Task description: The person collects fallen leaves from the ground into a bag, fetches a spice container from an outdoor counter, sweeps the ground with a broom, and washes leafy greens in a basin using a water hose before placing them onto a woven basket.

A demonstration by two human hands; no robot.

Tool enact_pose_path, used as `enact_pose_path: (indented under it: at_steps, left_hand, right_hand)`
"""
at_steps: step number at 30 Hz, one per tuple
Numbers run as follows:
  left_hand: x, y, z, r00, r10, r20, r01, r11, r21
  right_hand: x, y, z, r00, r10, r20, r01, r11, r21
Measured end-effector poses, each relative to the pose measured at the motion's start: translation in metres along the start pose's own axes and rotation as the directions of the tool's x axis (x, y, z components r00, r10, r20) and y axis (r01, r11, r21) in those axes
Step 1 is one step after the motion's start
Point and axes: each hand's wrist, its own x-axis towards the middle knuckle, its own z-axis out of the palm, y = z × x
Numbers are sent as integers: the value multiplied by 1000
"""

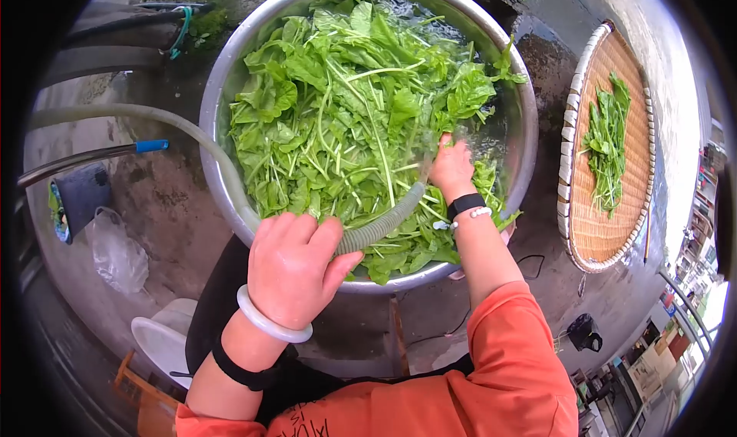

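A wide metal basin [217, 99] is heaped with green leafy vegetables [338, 107] lying in water. My left hand [295, 257] is wrapped round a ribbed hose [388, 220] above the basin's near rim. Water runs from the hose's end toward my right hand [453, 167], which is at the basin's right side. My right fingers are partly hidden by splashing water and leaves, and they appear closed on a bunch of the leafy greens.
A round woven tray [603, 237] with a small bunch of greens [609, 149] is at the right. On the left are a blue-tipped pipe [150, 145], a clear plastic bag [117, 251] and a white tub [165, 337]. Wet concrete surrounds the basin.
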Motion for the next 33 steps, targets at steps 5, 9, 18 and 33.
enact_pose_path:
  at_steps: [5, 9, 18, 33]
  left_hand:
    - [1, -4, 2, 1000, -12, 5, 12, 1000, -10]
    - [-2, -4, 1, 1000, 10, -20, -10, 1000, 1]
    - [-4, -5, 10, 993, 61, -103, -65, 997, -37]
    - [1, -4, 14, 999, 36, -34, -36, 999, 3]
  right_hand:
    - [46, 11, 3, 989, 35, 141, -17, 991, -131]
    - [18, 25, -51, 992, -126, -29, 119, 804, 583]
    - [-109, 59, -226, 884, -303, -355, 466, 618, 633]
    - [-81, 269, -242, 675, -111, -730, -51, 979, -196]
